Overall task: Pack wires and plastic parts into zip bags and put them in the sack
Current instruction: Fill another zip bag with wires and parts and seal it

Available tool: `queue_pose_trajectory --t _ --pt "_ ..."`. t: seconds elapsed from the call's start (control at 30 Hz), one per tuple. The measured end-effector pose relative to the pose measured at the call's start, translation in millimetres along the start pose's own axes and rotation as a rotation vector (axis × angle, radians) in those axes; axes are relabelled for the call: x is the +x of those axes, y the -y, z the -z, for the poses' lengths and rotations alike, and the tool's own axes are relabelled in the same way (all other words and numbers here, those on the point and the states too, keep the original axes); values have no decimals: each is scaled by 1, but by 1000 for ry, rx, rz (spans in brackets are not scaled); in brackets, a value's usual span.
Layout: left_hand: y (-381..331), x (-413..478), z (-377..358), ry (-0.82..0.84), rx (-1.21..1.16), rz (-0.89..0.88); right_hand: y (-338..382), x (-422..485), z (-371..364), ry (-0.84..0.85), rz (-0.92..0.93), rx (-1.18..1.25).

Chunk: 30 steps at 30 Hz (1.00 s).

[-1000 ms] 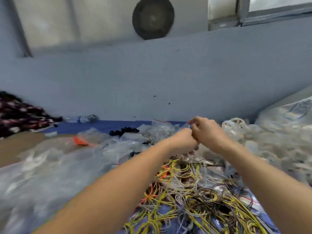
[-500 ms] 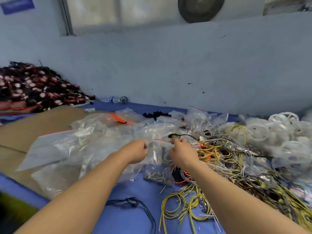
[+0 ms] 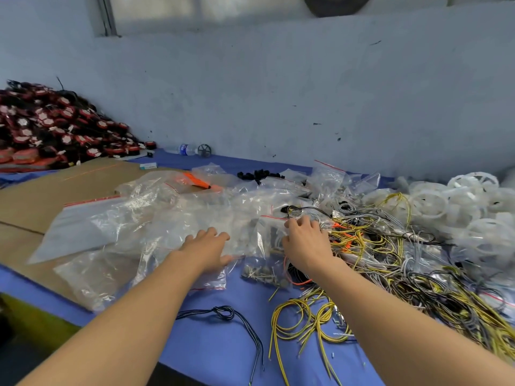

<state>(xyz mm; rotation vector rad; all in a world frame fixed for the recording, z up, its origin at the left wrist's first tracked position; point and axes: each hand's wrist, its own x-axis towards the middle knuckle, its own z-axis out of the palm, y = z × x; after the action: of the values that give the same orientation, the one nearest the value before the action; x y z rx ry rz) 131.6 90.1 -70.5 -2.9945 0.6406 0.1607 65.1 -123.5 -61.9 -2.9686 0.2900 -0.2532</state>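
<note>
A heap of clear zip bags (image 3: 145,218) with red strips lies on the blue table (image 3: 223,349). My left hand (image 3: 207,252) rests palm down on them, fingers apart, holding nothing. My right hand (image 3: 305,243) has its fingers curled on the mouth of a small zip bag (image 3: 264,263) that holds wires with metal ends. Right of it spreads a tangle of yellow, grey, black and orange wires (image 3: 390,260). White plastic rings (image 3: 473,207) are piled at the far right. No sack is in view.
Loose yellow wires (image 3: 301,319) and a black wire (image 3: 223,313) lie near the front edge. Small black parts (image 3: 259,174) and an orange bundle (image 3: 198,181) sit behind the bags. Cardboard (image 3: 41,196), a red-and-black pile (image 3: 55,126) and a water bottle (image 3: 182,149) are at left.
My hands came down from being pinched together over the wires. They moved apart, the left one opening flat onto the bags. The view swung left and down.
</note>
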Motion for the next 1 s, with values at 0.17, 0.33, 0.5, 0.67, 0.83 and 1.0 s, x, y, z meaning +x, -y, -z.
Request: queue_pose_trajectory --t 0.17,0.33,0.5,0.67,0.83,1.0 --pt "-4 -2 -3 -68 87 -112 0 -5 -1 -54 39 -19" --pt "5 -15 1 34 -68 -57 -3 -12 3 -91 88 -62" --pt "25 -45 0 39 -9 -172 4 -21 5 -110 137 -120" --pt "37 -64 -7 -13 284 -174 12 -38 3 -72 166 -126" --pt "38 -72 -6 -82 227 -93 3 -48 11 -110 164 -121" --pt "30 -68 42 -312 58 -19 -18 -52 24 -162 131 -116"
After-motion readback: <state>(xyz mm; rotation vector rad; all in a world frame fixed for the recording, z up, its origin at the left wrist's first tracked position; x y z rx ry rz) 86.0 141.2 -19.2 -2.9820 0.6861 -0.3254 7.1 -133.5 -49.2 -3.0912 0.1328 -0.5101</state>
